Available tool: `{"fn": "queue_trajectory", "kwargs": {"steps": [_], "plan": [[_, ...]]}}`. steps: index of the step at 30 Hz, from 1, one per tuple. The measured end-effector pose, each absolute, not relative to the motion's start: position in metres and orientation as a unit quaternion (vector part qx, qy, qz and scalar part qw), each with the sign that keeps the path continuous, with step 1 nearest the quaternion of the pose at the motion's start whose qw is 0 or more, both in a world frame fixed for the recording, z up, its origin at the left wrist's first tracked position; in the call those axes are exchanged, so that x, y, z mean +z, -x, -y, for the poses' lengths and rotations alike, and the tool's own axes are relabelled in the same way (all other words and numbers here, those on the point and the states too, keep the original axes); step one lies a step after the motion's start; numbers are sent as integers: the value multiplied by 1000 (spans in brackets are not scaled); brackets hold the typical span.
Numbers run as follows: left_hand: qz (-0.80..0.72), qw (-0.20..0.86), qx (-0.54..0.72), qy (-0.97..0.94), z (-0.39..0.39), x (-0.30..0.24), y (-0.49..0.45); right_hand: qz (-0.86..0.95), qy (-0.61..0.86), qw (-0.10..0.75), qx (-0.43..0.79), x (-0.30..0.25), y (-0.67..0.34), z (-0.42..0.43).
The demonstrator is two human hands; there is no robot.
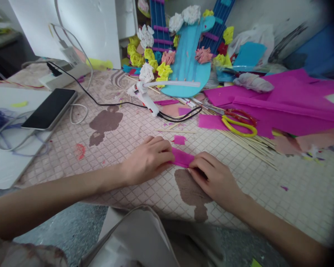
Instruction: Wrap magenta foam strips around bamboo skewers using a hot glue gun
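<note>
A narrow strip of magenta paper (182, 158) lies on the patterned tablecloth in front of me, stretched between both hands. My left hand (149, 160) pinches its left end, fingers curled together. At the right end, the thumb and fingertips of my right hand (215, 177) grip its lower edge. Just beyond the strip is a small magenta paper square (179, 139). Thin wooden sticks (250, 146) are scattered to the right, partly under yellow-handled scissors (239, 126). What lies under my left fingers is hidden.
A white glue gun (144, 98) with a black cord lies ahead. Behind it stands a blue paper guitar shape (187, 59) among crumpled paper flowers. Large magenta sheets (295, 100) cover the right back. A phone (50, 108) and a power strip (64, 76) are at left.
</note>
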State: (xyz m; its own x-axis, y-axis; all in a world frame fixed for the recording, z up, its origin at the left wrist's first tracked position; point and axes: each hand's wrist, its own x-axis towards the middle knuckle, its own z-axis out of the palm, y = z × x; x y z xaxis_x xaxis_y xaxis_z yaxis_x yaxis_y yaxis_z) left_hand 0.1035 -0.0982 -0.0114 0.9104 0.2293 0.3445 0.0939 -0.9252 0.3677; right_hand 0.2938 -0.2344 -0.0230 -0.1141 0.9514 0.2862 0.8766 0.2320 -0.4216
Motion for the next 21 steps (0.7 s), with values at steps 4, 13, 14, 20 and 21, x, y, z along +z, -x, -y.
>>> {"fn": "queue_trajectory", "kwargs": {"steps": [4,13,14,20,21], "plan": [[-94,154,189,-965,98,-15,-104,744,614,253,74,-24,-294,234],[-108,187,162,-963,98,-14,-104,747,612,252,55,-25,-294,237],[-111,194,158,-962,97,-14,-104,748,612,251,55,-25,-294,237],[-129,234,147,-952,96,-13,-106,747,619,235,55,-25,-295,236],[-130,236,148,-951,96,-13,-106,746,621,230,59,-25,-295,236]]}}
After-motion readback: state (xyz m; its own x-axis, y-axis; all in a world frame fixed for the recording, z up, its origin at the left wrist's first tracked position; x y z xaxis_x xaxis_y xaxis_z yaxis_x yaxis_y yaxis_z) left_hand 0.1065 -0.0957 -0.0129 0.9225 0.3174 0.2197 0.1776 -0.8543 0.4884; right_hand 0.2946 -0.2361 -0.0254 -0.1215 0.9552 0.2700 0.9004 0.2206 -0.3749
